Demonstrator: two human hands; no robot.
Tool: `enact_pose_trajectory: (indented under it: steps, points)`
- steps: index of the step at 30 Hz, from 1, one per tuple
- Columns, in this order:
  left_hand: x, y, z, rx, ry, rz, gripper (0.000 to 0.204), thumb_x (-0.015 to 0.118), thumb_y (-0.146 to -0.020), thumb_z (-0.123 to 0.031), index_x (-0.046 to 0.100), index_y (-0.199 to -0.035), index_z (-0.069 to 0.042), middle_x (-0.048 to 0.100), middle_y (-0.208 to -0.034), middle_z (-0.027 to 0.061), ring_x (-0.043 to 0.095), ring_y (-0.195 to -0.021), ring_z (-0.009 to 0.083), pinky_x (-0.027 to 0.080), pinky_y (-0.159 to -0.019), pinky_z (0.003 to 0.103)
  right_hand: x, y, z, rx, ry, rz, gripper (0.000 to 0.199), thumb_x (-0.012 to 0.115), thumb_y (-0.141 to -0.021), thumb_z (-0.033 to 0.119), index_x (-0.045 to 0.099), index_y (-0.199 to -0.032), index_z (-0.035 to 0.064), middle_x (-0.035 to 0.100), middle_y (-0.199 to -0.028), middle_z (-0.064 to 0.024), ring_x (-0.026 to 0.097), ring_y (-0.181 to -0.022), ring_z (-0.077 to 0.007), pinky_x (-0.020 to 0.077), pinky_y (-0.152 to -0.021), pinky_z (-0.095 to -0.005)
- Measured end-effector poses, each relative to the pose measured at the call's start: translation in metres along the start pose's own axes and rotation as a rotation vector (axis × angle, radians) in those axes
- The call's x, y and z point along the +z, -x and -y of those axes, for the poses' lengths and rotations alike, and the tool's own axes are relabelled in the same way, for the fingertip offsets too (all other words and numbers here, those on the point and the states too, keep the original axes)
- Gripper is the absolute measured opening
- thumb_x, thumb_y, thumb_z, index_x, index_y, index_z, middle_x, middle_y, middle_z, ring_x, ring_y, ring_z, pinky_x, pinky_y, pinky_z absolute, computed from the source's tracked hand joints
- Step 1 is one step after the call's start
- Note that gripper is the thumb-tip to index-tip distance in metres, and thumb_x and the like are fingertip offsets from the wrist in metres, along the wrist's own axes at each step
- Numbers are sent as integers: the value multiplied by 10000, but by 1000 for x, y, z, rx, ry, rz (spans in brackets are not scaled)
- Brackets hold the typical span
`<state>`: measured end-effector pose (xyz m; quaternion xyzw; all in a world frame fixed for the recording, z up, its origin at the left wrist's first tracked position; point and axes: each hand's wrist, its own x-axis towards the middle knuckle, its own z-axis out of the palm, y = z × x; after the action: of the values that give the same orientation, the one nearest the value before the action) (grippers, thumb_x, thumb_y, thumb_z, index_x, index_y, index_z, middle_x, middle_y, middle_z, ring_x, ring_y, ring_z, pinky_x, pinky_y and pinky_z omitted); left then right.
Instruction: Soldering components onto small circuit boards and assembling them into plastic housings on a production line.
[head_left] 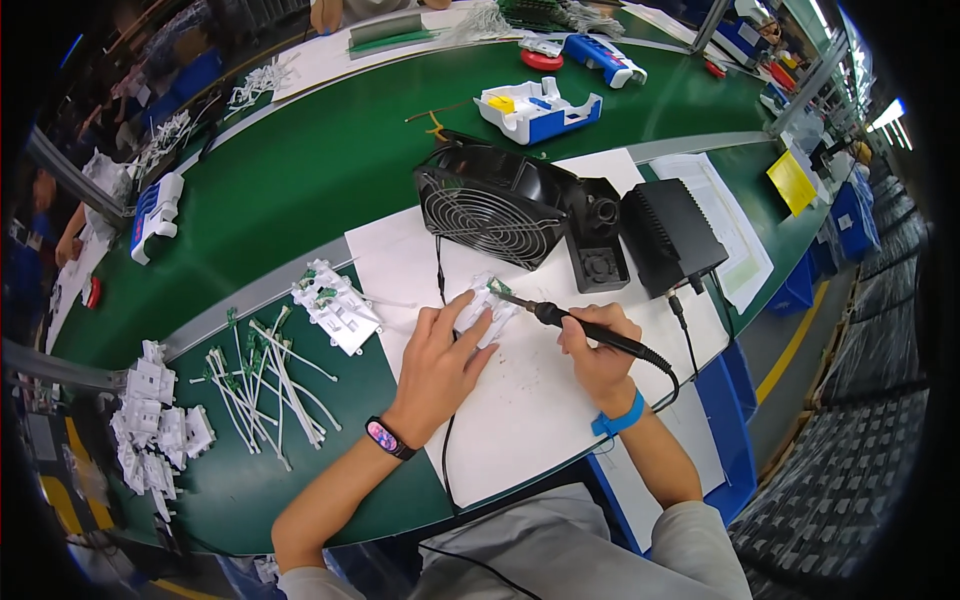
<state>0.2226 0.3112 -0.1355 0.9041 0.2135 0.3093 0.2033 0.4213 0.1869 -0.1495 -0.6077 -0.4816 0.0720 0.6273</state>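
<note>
A small white plastic part (487,300) with a green circuit piece at its far edge is pinned flat on the white paper sheet (540,400) near the middle of the bench, just in front of the black fan (490,205). It is pressed down by the left hand (440,360), whose fingers are spread over it, a dark wristband with a pink face being worn on that wrist. A black soldering iron (590,335) is gripped pen-style in the right hand (597,355), its tip laid on the green piece. Beside the fan to the right, a black iron stand (598,245) and a black soldering station (670,235) are placed. To the left, on the green mat (300,180), a white multi-socket housing (335,305), loose white wires with green ends (265,385) and a heap of white parts (155,425) are seen.
</note>
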Motion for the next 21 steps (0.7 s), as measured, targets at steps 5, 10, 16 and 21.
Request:
enact_pose_trajectory:
  steps: [5, 10, 16, 21]
  points:
    - [3, 1, 1, 2, 6, -20, 425, 839, -785, -117, 730, -1184, -18, 592, -1383, 139, 549, -967, 304, 531, -810, 372, 3, -2, 1, 26, -35, 13, 174, 798, -876, 9, 649, -961, -18, 739, -763, -125, 726, -640, -155, 543, -588, -240]
    - [4, 2, 2, 2, -13, -32, 410, 837, -785, -118, 732, -1169, -19, 591, -1381, 135, 552, -973, 299, 533, -813, 369, 8, -1, 5, 113, -35, 26, 165, 786, -894, 21, 643, -967, -15, 741, -756, -125, 729, -637, -151, 547, -592, -241]
    - [4, 2, 0, -1, -8, -31, 402, 832, -794, -120, 730, -1169, -19, 585, -1382, 133, 547, -964, 293, 529, -818, 364, 14, 1, 17, 89, 126, 9, 155, 770, -919, 60, 635, -960, -4, 731, -736, -130, 712, -619, -139, 522, -576, -247]
    - [4, 3, 0, 2, -12, -32, 394, 831, -798, -119, 731, -1166, -20, 586, -1378, 135, 544, -960, 289, 529, -813, 362, 10, 2, 20, 158, -107, -63, 106, 692, -969, 26, 596, -966, -18, 676, -676, -88, 635, -563, -110, 497, -545, -240]
